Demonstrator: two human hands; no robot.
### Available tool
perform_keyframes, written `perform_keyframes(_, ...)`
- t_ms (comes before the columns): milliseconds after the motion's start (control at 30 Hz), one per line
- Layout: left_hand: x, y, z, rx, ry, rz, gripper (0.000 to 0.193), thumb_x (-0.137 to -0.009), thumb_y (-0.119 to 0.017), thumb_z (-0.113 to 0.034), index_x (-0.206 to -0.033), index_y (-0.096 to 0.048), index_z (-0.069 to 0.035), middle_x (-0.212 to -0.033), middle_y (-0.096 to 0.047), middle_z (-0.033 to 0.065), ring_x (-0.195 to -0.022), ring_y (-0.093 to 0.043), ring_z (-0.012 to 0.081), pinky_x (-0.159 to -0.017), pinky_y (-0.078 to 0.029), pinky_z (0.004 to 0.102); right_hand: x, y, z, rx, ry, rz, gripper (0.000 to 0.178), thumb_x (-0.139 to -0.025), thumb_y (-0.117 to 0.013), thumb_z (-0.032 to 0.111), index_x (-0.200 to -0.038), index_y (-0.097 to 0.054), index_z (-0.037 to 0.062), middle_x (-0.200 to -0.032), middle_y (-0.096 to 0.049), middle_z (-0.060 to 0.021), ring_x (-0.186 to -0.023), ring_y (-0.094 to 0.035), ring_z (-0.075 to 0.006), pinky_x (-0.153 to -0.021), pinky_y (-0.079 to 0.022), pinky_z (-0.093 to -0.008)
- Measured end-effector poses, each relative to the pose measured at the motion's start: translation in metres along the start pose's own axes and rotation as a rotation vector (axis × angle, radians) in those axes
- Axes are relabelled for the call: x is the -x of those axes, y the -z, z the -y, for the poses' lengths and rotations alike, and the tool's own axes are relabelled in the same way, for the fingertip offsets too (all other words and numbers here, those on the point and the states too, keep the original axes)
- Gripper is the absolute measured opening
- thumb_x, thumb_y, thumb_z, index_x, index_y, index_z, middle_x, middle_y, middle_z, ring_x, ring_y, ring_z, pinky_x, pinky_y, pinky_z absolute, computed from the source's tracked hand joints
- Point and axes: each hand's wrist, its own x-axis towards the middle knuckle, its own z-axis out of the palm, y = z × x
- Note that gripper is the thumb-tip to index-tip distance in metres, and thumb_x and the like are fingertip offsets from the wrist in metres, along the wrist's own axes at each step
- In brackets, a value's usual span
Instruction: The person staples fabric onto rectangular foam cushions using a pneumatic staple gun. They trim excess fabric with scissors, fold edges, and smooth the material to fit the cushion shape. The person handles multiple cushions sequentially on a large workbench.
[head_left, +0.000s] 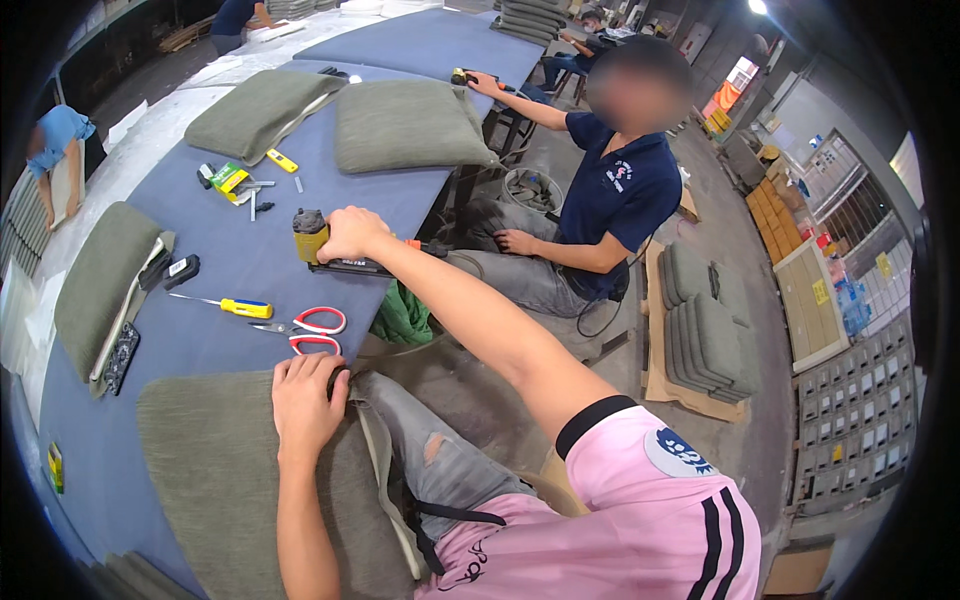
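Note:
On the blue-covered table, my right hand [355, 234] is wrapped round the handle of a yellow and black pneumatic staple gun [311, 240], which stands near the table's right edge. Closer to me lies a grey-green cushion [205, 440], partly over my lap, its pale inner edge showing along the right side. My left hand [306, 397] grips its far corner with bent fingers. A small dark piece shows by the thumb; its kind is hidden. Just beyond that hand lie red-and-white-handled scissors [310, 328], with a yellow-handled screwdriver [247, 307] to their left.
More cushions [408, 125] lie farther along the table. A green-yellow box [233, 184] and a yellow cutter [282, 160] sit among loose staple strips. Across the corner sits a co-worker in a navy shirt [620, 190], one hand on another tool [465, 77]. Stacked cushions [700, 340] stand on the floor at right.

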Motion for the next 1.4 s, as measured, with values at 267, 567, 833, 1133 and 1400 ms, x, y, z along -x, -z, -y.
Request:
perform_keyframes(267,-0.005,-0.003,0.003,0.003,-0.01,-0.035,0.017,-0.095,-0.08,-0.017,-0.11,-0.08,-0.01,-0.115,-0.08,0.0066,-0.109,-0.073,0.0282,-0.103,-0.049,0.045,-0.011,0.006,-0.002,0.019,0.009,0.043,0.065,-0.068,-0.088,0.05,-0.119,-0.086,0.0093,-0.114,-0.084,-0.0182,-0.109,-0.08,-0.0368,-0.097,-0.065,-0.0492)
perform_keyframes(567,-0.006,-0.001,0.001,0.008,-0.002,-0.02,0.017,-0.095,-0.08,-0.018,-0.11,-0.08,-0.01,-0.114,-0.08,0.0056,-0.108,-0.072,0.0282,-0.103,-0.05,0.0451,-0.015,0.0,-0.011,-0.005,0.062,0.005,0.065,-0.07,-0.092,0.045,-0.125,-0.084,0.0119,-0.118,-0.084,-0.0157,-0.111,-0.08,-0.0352,-0.097,-0.064,-0.049)
perform_keyframes(833,-0.008,-0.001,0.004,-0.011,-0.006,-0.008,0.017,-0.095,-0.08,-0.02,-0.109,-0.081,-0.01,-0.114,-0.08,0.0052,-0.11,-0.072,0.0278,-0.103,-0.049,0.0454,-0.002,0.0,-0.003,0.012,0.077,-0.029,0.055,-0.073,-0.09,0.04,-0.121,-0.085,0.0141,-0.11,-0.085,-0.0171,-0.106,-0.081,-0.0378,-0.095,-0.065,-0.0494)
perform_keyframes(1133,-0.009,0.0,0.001,0.0,-0.021,-0.021,0.018,-0.095,-0.08,-0.022,-0.109,-0.081,-0.01,-0.113,-0.08,0.005,-0.111,-0.072,0.0268,-0.105,-0.049,0.0453,-0.007,-0.005,-0.009,0.006,0.089,0.054,0.062,-0.073,-0.088,0.039,-0.129,-0.082,0.0146,-0.119,-0.083,-0.0178,-0.115,-0.079,-0.0378,-0.1,-0.063,-0.0496)
perform_keyframes(1400,-0.006,-0.001,0.002,-0.008,-0.016,-0.02,0.018,-0.095,-0.08,-0.022,-0.109,-0.081,-0.011,-0.112,-0.08,0.0035,-0.109,-0.071,0.0255,-0.105,-0.049,0.0451,-0.017,-0.007,-0.012,-0.056,0.119,0.152,0.073,-0.072,-0.089,0.04,-0.134,-0.076,0.0051,-0.124,-0.082,-0.021,-0.119,-0.077,-0.0385,-0.105,-0.061,-0.0481)
